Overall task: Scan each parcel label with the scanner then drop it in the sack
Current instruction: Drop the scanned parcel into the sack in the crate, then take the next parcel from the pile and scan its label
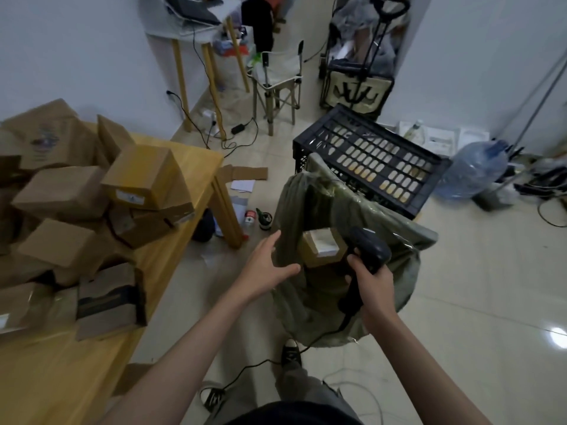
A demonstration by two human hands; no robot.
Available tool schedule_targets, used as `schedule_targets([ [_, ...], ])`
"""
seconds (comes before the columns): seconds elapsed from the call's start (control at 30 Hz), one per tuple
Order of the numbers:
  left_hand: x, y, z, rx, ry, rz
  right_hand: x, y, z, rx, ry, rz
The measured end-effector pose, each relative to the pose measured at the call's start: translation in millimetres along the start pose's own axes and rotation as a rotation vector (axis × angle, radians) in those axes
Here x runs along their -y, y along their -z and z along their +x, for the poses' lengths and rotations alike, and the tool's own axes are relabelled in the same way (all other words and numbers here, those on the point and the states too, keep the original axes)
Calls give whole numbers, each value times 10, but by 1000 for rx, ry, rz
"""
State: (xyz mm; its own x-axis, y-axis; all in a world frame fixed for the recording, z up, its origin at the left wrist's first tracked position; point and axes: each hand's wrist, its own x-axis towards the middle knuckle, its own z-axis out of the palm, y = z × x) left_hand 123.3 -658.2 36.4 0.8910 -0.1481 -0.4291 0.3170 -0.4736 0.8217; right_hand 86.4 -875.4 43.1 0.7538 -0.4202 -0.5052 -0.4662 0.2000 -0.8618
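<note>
A person stands over an open sack, 1 parcel dropping in, scanner in hand.

The left hand (266,265) is released, fingers spread, just beside the green sack (310,299) rim; a brown parcel (320,246) with a white label sits in the sack's mouth. The right hand (372,286) grasps the dark scanner (366,251). This looks like the drop step; next, reach left to the parcels (92,204) heaped on the wooden table (61,372).

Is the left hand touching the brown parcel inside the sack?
Apart. The head view shows the open left hand at the sack's near edge, with green fabric visible between its fingertips and the parcel.
</note>
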Motion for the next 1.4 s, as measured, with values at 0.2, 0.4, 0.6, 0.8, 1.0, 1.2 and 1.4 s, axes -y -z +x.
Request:
schedule_targets([
  [0.2, 299, 430, -280, -170, 36, 81, -43, -523, -112, 170, -31, -35],
  [0.4, 666, 1081, -779, -367, 113, 65, -123, -1352, -399, 414, 28, -207],
  [0.6, 1184, 1683, -1325, -547, 237, -31, -313, -2225, -838, 686, 8, -316],
  [0.8, 1765, 2070, -1759, -637, 395, -200, -687, -2906, -1305, 849, -115, -405],
  [1.0, 2187, 2186, -1863, -574, 513, -317, -1096, -3316, -1572, 862, -226, -516],
  [1.2, 2383, 2197, -1806, -471, 513, -398, -1362, -3408, -1617, 822, -222, -568],
  [1.4, 2453, 2180, -1841, -432, 494, -358, -1442, -3290, -1595, 762, -208, -572],
])
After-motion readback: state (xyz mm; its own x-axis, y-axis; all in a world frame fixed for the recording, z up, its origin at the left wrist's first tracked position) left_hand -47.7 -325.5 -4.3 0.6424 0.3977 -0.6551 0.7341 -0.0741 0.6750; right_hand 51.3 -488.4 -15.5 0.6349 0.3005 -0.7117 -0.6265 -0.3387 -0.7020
